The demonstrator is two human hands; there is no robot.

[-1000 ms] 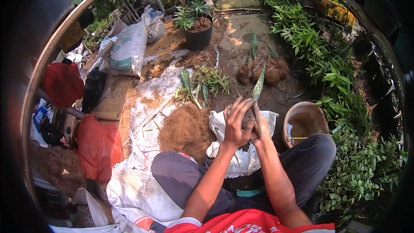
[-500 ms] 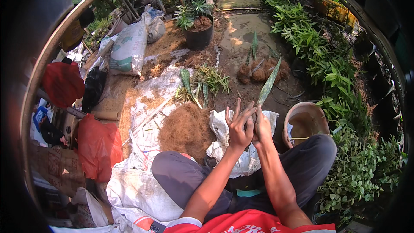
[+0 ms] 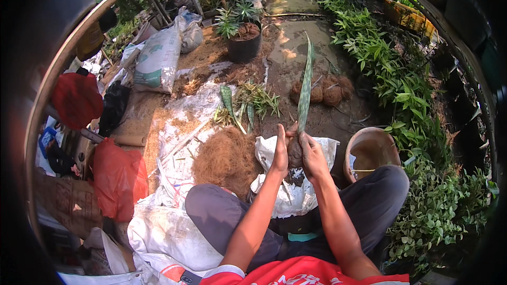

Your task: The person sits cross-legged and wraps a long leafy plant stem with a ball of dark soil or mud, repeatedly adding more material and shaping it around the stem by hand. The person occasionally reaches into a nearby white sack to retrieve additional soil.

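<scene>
Swung the snake plant leaf (image 3: 304, 87) from its rightward lean half a second ago to nearly upright, just right of the frame's centre. Now gripping the brown soil ball (image 3: 295, 155) at its base between left hand (image 3: 280, 150) and right hand (image 3: 315, 157), both clamped on it, with more of it exposed between the palms, over the white sack (image 3: 288, 203) at lower centre.

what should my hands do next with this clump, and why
Perhaps steady the dark clump with the right hand and let the left hand take some from the brown fibre pile. The clump, at the base of the long mottled leaf, looks bare; the balls farther ahead look fibre-covered, and the pile lies left of both hands.
</scene>
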